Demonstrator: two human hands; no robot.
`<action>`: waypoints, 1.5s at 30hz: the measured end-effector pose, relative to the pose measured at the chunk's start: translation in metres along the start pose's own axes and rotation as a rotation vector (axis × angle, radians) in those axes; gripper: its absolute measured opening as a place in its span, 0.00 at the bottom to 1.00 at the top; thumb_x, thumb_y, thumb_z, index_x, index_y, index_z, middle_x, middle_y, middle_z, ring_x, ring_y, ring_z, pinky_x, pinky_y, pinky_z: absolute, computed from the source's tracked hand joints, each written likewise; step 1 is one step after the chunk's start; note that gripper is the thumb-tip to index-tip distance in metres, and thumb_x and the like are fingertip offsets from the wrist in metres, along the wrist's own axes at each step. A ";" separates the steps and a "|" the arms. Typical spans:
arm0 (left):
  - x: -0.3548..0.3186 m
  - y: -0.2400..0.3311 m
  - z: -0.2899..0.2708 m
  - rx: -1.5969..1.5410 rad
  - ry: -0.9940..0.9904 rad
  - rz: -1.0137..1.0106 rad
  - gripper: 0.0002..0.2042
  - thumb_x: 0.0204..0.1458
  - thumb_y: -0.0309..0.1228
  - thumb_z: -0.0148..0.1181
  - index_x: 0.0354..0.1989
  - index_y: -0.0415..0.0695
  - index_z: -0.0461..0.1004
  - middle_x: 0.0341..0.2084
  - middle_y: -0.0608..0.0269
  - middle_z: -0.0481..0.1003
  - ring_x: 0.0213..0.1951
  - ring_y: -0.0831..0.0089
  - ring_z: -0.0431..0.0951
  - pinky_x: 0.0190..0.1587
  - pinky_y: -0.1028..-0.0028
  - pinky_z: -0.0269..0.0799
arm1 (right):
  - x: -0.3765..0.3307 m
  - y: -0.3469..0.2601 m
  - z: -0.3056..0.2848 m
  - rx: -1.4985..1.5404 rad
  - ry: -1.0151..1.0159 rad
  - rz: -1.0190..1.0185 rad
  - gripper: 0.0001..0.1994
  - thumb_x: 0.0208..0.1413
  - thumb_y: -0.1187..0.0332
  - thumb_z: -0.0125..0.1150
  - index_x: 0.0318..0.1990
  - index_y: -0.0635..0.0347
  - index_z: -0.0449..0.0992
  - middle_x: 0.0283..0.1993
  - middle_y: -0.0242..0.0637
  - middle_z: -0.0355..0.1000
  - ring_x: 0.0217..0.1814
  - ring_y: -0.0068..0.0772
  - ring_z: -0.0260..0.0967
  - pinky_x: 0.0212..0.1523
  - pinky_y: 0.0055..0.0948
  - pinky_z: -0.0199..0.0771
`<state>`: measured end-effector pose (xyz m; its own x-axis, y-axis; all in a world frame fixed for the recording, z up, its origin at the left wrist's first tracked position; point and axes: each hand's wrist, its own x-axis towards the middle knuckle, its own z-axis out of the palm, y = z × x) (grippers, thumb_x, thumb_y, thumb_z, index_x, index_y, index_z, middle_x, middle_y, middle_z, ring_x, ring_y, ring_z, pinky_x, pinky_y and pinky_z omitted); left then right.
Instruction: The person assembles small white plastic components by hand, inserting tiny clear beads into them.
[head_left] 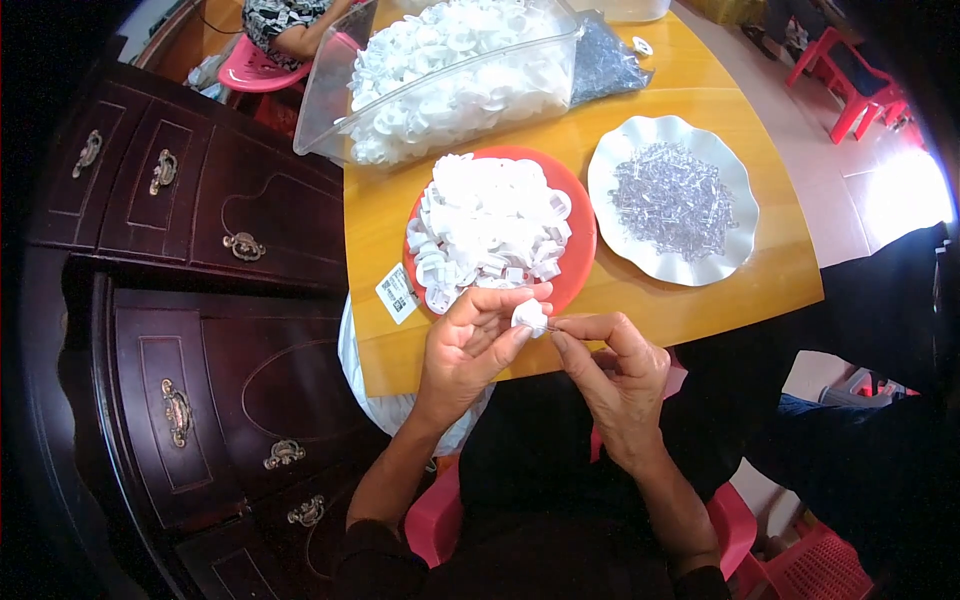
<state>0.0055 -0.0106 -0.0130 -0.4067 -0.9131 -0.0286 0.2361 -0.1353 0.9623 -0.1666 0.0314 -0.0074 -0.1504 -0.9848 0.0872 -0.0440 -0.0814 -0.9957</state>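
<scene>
I see the left hand (pixel 465 348) pinching a small white plastic part (pixel 529 317) over the table's (pixel 382 362) near edge. The right hand (pixel 618 385) pinches a thin bit (pixel 553 329) (a clear pin, maybe) against it. Looks like fitting them together; next calls for a gentle, straight push. The paper label (pixel 397 293) by the left edge is too small to read.
</scene>
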 end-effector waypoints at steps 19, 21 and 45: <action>-0.003 0.006 -0.003 0.084 -0.078 0.027 0.20 0.52 0.14 0.61 0.55 0.36 0.72 0.53 0.55 0.71 0.51 0.72 0.74 0.53 0.74 0.74 | -0.001 0.005 -0.009 0.280 -0.042 0.241 0.04 0.56 0.75 0.65 0.38 0.65 0.77 0.36 0.33 0.76 0.31 0.16 0.71 0.30 0.17 0.74; -0.003 0.008 -0.001 0.088 -0.069 0.017 0.20 0.51 0.14 0.62 0.54 0.36 0.73 0.53 0.55 0.72 0.49 0.73 0.74 0.53 0.74 0.74 | -0.001 0.005 -0.010 0.410 -0.033 0.348 0.04 0.57 0.76 0.64 0.38 0.66 0.76 0.36 0.34 0.75 0.31 0.17 0.71 0.30 0.16 0.75; 0.051 0.037 0.014 0.717 -0.208 0.255 0.16 0.46 0.18 0.69 0.44 0.37 0.76 0.46 0.58 0.77 0.49 0.73 0.76 0.53 0.73 0.72 | 0.025 0.002 -0.044 0.255 -0.078 0.329 0.07 0.55 0.73 0.67 0.39 0.66 0.78 0.34 0.32 0.77 0.30 0.15 0.71 0.28 0.17 0.71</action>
<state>-0.0188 -0.0573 0.0247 -0.5900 -0.7824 0.1993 -0.2540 0.4142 0.8740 -0.2136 0.0130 -0.0056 -0.0401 -0.9724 -0.2297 0.2411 0.2137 -0.9467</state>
